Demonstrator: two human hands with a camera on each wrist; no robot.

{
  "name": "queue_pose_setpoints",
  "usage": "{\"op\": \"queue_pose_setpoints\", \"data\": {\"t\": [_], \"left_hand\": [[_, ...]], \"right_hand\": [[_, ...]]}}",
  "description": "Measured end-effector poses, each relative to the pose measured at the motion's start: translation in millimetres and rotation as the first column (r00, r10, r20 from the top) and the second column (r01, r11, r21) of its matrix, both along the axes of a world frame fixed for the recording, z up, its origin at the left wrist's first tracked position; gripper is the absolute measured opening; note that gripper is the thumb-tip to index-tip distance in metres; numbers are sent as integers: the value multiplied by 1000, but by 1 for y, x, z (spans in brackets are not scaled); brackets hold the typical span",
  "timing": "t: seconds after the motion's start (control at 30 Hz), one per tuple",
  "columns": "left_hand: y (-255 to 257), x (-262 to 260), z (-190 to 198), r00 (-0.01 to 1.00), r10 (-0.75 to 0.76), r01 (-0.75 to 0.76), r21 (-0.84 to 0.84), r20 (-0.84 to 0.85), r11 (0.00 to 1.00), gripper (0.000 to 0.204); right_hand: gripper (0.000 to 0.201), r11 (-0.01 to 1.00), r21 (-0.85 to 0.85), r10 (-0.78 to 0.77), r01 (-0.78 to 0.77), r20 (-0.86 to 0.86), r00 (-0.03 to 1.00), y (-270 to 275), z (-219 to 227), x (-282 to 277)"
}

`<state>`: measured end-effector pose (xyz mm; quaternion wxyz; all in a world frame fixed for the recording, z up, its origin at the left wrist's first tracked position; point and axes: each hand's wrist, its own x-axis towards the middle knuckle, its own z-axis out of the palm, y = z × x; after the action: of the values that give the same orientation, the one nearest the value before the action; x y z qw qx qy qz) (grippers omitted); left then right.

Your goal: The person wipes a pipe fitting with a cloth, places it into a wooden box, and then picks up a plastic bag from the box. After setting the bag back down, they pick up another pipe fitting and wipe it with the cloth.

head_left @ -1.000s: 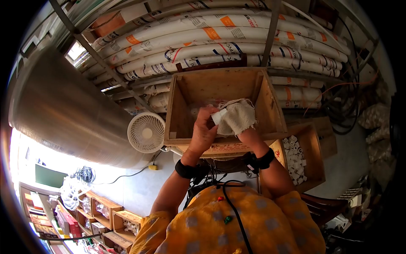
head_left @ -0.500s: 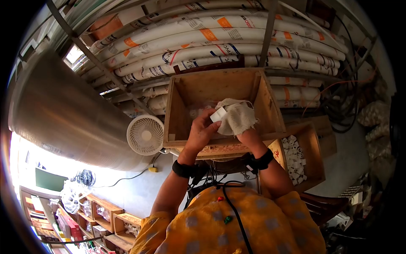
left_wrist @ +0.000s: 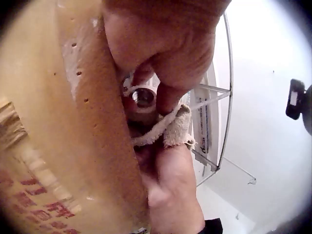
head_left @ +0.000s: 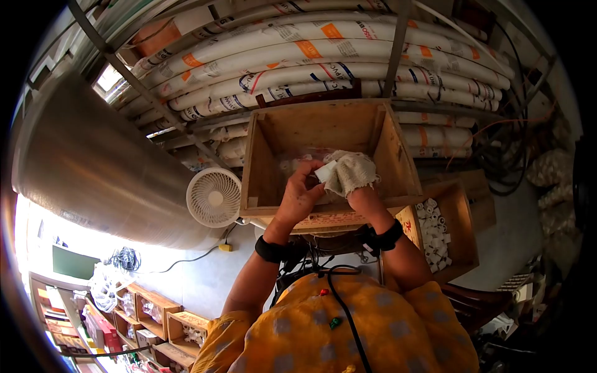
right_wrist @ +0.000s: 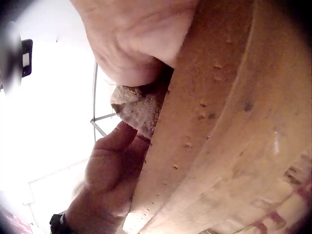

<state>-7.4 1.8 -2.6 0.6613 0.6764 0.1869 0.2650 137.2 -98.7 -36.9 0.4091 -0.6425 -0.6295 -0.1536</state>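
Over the front part of a wooden box [head_left: 317, 112], my left hand [head_left: 297, 198] pinches a small white pipe fitting [head_left: 323, 173] between thumb and fingers. In the left wrist view the round, shiny metal-lined opening of the fitting [left_wrist: 143, 99] faces the camera. A frayed beige cloth [head_left: 351, 171] drapes over my right hand [head_left: 367, 200], whose fingers are mostly hidden beneath it. The right hand holds the cloth against the fitting's right side. In the right wrist view, the cloth [right_wrist: 139, 109] bunches between both hands, and the box wall [right_wrist: 195, 126] covers part of them.
Some clear plastic wrapping [head_left: 292, 160] lies inside the box at left. A white fan [head_left: 214, 196] stands left of the box. To the right, a lower wooden box holds many white fittings [head_left: 433, 236]. Long wrapped pipes [head_left: 298, 53] are stacked behind.
Half a second ago more of the fitting's white face showed; now the cloth overlaps more of it. The cloth has folded over and bunched at the right hand. Both hands stay nearly in place.
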Motion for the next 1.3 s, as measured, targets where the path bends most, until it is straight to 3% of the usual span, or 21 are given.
{"op": "queue_pose_setpoints", "data": {"t": [0.07, 0.17, 0.27, 0.37, 0.57, 0.77, 0.87, 0.97, 1.07, 1.17, 1.3], "left_hand": [[1, -3, 8, 995, -38, 35, -30, -87, 999, 32], [7, -3, 12, 992, -98, 77, -235, -81, 969, 32], [5, -1, 4, 998, -41, 51, -223, 48, 973, 32], [-1, -2, 9, 999, 6, -1, -113, 49, 994, 32], [0, -4, 5, 996, 5, 2, -85, 85, 996, 31], [7, -1, 7, 996, -85, 83, -246, 4, 966, 32], [10, -1, 5, 989, -146, 145, -290, 19, 946, 34], [6, -2, 8, 997, -74, 72, -209, -3, 975, 34], [-1, 1, 4, 996, 27, -12, -168, 90, 986, 37], [3, 0, -7, 996, 42, -43, 13, 83, 999, 39], [3, 0, -7, 998, 37, -41, 60, 54, 997, 38]], "right_hand": [[35, 1000, 5, 1, 0, -92, 996, 1, 0, 1], [34, 1000, -12, -24, 23, -50, 998, 2, -16, 3], [33, 990, -56, 112, -132, -266, 958, 2, 0, 2], [32, 988, -52, 115, -142, -349, 930, 6, -10, 0], [29, 992, -23, 121, -128, -192, 974, 2, 9, -4], [30, 998, 50, 40, -35, -102, 994, -4, 13, -5], [29, 1000, 4, 15, -15, -142, 990, -5, 16, -5], [28, 996, -25, 74, -86, -320, 945, -1, 11, -2], [26, 999, -2, 48, -49, -154, 987, 2, -3, 0], [25, 983, -23, 167, -180, -274, 947, -1, 25, -3], [27, 990, -11, 136, -140, -179, 974, 2, 21, -2]]}}
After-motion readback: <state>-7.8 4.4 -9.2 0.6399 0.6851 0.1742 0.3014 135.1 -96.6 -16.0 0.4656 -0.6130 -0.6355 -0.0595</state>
